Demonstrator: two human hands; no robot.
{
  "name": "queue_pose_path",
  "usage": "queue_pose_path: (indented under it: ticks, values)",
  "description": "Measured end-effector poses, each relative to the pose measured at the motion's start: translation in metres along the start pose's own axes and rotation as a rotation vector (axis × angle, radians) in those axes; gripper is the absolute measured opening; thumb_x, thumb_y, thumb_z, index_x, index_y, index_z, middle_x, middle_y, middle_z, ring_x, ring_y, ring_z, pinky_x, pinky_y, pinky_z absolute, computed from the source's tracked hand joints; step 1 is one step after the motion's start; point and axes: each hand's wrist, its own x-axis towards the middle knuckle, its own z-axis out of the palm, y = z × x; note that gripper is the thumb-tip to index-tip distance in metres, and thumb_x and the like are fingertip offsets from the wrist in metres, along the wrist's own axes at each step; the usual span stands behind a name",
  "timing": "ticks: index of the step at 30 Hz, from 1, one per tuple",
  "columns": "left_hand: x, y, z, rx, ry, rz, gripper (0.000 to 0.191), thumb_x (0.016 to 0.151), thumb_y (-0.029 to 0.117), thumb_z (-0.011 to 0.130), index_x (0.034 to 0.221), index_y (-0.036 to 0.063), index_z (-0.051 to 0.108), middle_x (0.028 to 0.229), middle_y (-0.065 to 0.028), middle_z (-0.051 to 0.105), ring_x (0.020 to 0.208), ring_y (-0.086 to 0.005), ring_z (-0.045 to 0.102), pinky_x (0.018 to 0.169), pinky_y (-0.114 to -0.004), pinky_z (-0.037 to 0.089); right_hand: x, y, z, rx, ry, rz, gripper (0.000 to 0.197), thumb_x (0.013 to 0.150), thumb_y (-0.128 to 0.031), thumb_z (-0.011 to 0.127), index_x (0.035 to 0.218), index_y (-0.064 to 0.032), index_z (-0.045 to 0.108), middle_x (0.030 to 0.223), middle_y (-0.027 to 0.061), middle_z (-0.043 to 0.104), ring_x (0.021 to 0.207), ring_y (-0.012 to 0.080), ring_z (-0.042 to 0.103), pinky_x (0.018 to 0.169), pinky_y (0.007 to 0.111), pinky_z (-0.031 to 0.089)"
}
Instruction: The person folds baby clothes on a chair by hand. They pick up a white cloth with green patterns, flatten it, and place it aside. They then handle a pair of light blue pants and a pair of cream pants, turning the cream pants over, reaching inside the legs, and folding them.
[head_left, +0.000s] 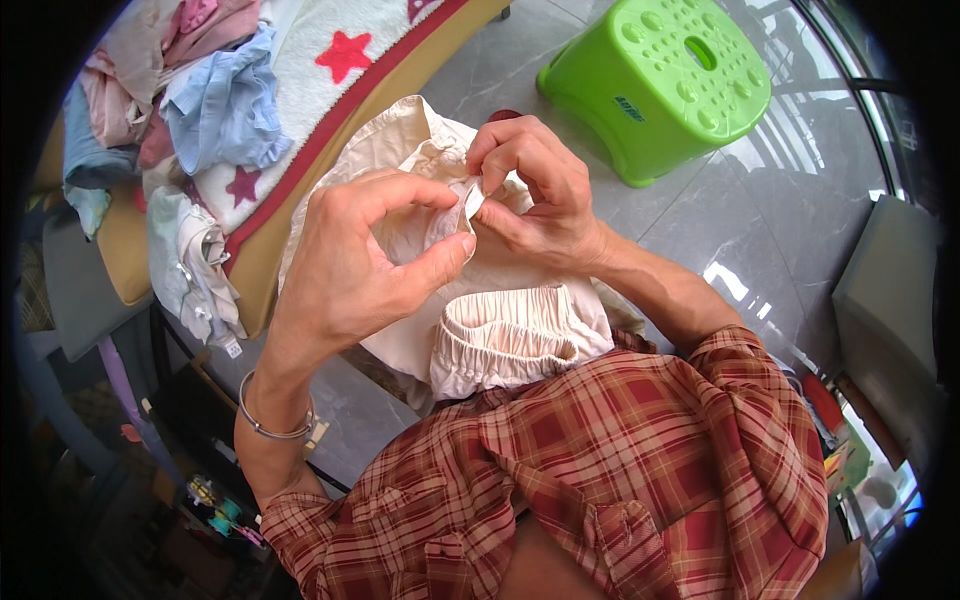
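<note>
A cream cloth garment (390, 142) lies spread across my lap, its gathered elastic waistband (510, 337) resting close against my plaid shirt. My left hand (367, 255) pinches a fold of its fabric between thumb and forefinger. Right beside it, my right hand (536, 191) grips the same fold, with thumb and fingers bent around a small white edge of cloth. Both hands are raised over the middle of the garment, fingertips almost touching. Whether the pinched part is a seam, a pocket or a hem cannot be made out.
A bright green plastic stool (675, 82) stands on the grey tiled floor (757, 217) at upper right. On the left, a white blanket with red stars and a red border (285, 180) covers a tan seat. Blue shorts (225, 105) and other crumpled clothes (120, 82) are heaped there.
</note>
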Motion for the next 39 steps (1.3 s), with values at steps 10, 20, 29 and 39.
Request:
queue_pose_path:
  ticks: [10,20,29,39]
  values:
    - [0.004,-0.004,-0.018,-0.109,-0.197,-0.182,0.021,0.083,0.001,0.059,0.102,-0.0054,0.066,0.087,-0.0032,0.066,0.081,-0.0069,0.057,0.073,-0.022,0.046,-0.002,-0.008,0.001,-0.036,0.002,0.001,0.024,0.063,0.000,0.073,0.078,-0.0039,0.055,0.094,0.0117,0.058,0.086,0.0229,0.059,0.071,0.030,0.048]
    - [-0.001,-0.001,-0.008,-0.325,-0.041,-0.278,0.016,0.089,0.006,0.058,0.097,-0.0047,0.067,0.085,-0.0052,0.068,0.078,-0.0065,0.059,0.070,-0.021,0.048,-0.006,-0.012,0.005,0.193,0.060,0.156,0.025,0.072,-0.011,0.077,0.080,-0.0029,0.055,0.087,0.0097,0.059,0.081,0.0195,0.058,0.069,0.028,0.047]
    - [-0.002,-0.007,-0.003,-0.259,0.069,-0.192,0.016,0.090,0.007,0.057,0.097,-0.0047,0.066,0.082,-0.0037,0.067,0.072,-0.0057,0.057,0.066,-0.022,0.047,0.006,-0.022,0.003,0.065,-0.106,0.314,0.018,0.086,-0.013,0.066,0.098,0.0000,0.062,0.087,0.0050,0.058,0.077,0.0118,0.054,0.068,0.026,0.045]
    - [0.018,-0.009,-0.016,-0.152,0.148,-0.134,0.016,0.088,0.006,0.059,0.097,-0.0055,0.066,0.083,-0.0067,0.068,0.075,-0.0082,0.061,0.069,-0.024,0.049,0.007,-0.022,0.010,0.102,0.024,0.365,0.012,0.083,-0.011,0.067,0.086,-0.0003,0.061,0.077,0.0081,0.056,0.063,0.0172,0.053,0.057,0.029,0.043]
